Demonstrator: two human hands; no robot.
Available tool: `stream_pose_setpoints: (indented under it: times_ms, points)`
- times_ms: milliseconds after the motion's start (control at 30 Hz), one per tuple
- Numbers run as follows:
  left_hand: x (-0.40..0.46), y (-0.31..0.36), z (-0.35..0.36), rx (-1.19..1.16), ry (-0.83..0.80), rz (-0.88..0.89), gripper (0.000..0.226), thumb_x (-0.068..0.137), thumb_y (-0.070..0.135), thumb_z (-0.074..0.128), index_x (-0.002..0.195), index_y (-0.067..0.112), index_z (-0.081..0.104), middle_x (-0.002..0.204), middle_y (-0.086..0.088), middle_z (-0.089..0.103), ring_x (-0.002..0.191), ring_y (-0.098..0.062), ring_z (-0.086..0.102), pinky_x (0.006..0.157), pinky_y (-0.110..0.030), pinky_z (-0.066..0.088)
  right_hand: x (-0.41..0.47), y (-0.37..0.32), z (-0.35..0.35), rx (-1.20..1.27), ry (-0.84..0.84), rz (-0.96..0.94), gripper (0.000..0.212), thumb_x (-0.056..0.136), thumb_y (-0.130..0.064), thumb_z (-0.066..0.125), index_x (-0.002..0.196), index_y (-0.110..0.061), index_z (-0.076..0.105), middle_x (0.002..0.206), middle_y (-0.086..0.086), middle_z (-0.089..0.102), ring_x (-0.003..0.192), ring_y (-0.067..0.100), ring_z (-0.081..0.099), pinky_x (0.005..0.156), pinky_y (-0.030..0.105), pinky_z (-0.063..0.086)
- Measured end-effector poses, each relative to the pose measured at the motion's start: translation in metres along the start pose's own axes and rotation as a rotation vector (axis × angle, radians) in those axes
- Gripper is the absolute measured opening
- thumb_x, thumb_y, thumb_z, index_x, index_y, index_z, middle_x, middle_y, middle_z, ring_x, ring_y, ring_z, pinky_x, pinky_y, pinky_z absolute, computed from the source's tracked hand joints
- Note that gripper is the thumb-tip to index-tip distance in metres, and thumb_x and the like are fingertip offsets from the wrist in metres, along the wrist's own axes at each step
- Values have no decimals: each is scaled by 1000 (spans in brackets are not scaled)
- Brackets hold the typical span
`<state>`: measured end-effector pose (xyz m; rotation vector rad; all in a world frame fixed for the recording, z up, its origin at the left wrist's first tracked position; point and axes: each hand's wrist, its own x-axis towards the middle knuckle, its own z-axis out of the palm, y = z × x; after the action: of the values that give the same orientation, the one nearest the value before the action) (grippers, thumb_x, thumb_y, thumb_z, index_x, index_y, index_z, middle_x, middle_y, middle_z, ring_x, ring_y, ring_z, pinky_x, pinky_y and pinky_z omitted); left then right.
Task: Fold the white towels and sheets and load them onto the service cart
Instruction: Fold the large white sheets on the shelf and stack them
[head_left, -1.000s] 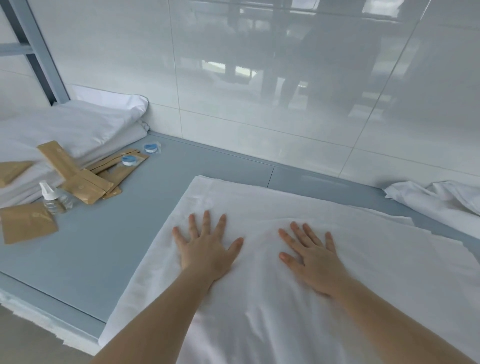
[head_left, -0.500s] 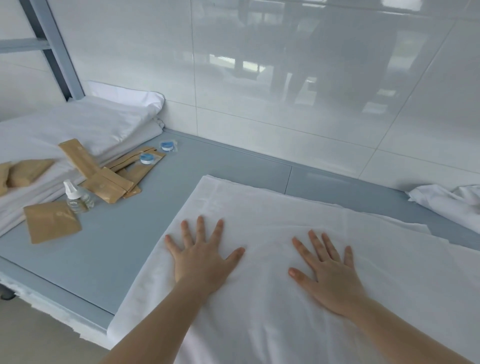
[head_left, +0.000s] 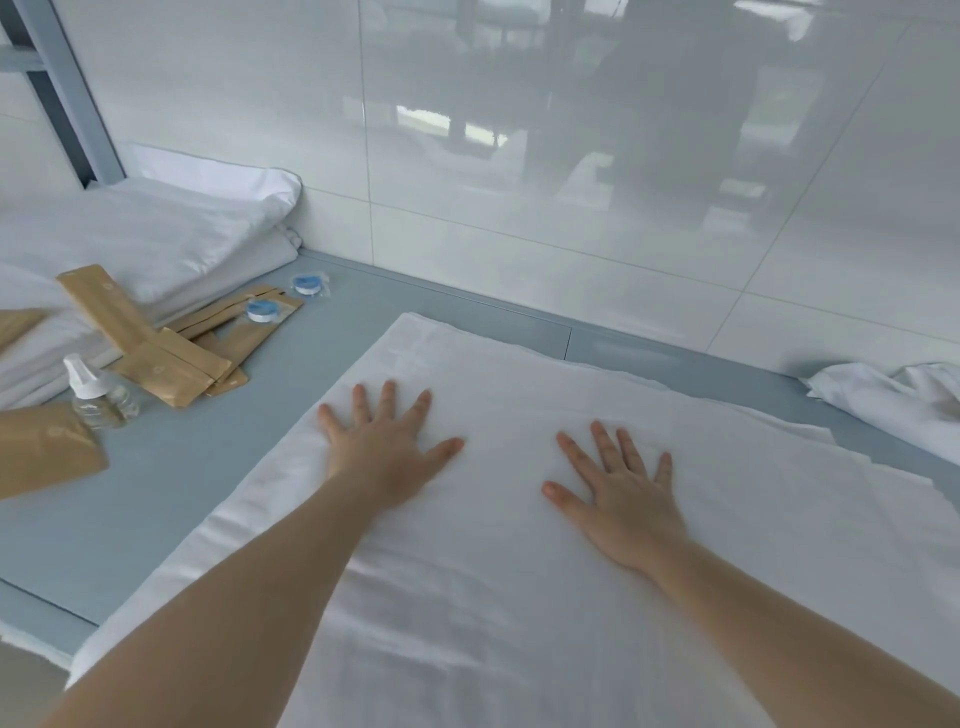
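Note:
A white sheet (head_left: 519, 597) lies spread flat over the grey-blue table (head_left: 130, 519), its near edge hanging over the front. My left hand (head_left: 382, 447) presses flat on the sheet near its left edge, fingers spread. My right hand (head_left: 618, 493) lies flat on the sheet to the right, fingers straight and apart. Neither hand grips the cloth. A stack of folded white linens (head_left: 156, 244) sits at the far left against the wall. Another crumpled white cloth (head_left: 893, 405) lies at the right edge.
Brown paper sachets (head_left: 156, 358) lie scattered left of the sheet, with two small blue-lidded cups (head_left: 260, 310) and a small clear bottle (head_left: 96, 395) with a white cap. A glossy white tiled wall (head_left: 571, 208) runs along the back. A grey metal post (head_left: 72, 93) stands at the top left.
Both hands have slid outward a little over the sheet, the left toward the left edge and the right further right. The view has shifted slightly.

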<state>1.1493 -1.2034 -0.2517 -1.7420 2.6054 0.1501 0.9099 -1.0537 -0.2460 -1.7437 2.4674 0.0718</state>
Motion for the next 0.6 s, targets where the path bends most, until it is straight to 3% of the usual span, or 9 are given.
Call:
stream_pose_setpoints:
  times_ms: [133,233,333,400,500,600]
  points:
    - [-5,36,-7,-87,36,23,63,95,59,22,152,32,13,162,-4,7,148,-30,4,113,-62,6,14,1,1,-3,-3,-3,72,77,-83,2,143,-57,-11,159,-12,-17,146,16,-17,112,60,-11]
    - [-38,106,4,-165,33,128,57,99,43,23,153,27,12,162,-5,4,149,-27,-1,115,-58,-1,21,2,1,5,11,-28,62,86,-74,6,144,-56,-7,160,-11,-15,147,16,-15,112,60,-10]
    - [-70,156,20,-121,14,107,70,94,56,11,154,22,0,161,-7,-10,146,-31,-17,108,-63,-18,28,19,-5,10,16,-100,54,94,-65,11,145,-54,-3,160,-14,-11,147,13,-11,115,56,-8]
    - [-76,164,26,-69,34,76,84,85,69,5,153,22,-7,160,-8,-15,144,-34,-22,104,-66,-20,33,44,-9,2,8,-86,55,95,-63,12,147,-51,-3,160,-15,-9,147,11,-9,117,51,-6]
    - [-74,163,28,-43,59,77,94,73,79,-4,152,28,-11,160,-8,-16,144,-35,-22,103,-67,-18,40,94,-14,11,-9,44,60,94,-66,11,149,-47,-2,160,-13,-9,148,13,-7,118,45,-6]
    - [-74,163,28,-34,64,82,95,70,82,-7,151,33,-11,161,-8,-14,145,-34,-19,103,-67,-17,34,155,-16,45,-36,264,63,92,-68,9,150,-45,0,161,-11,-7,148,15,-4,118,49,-4]
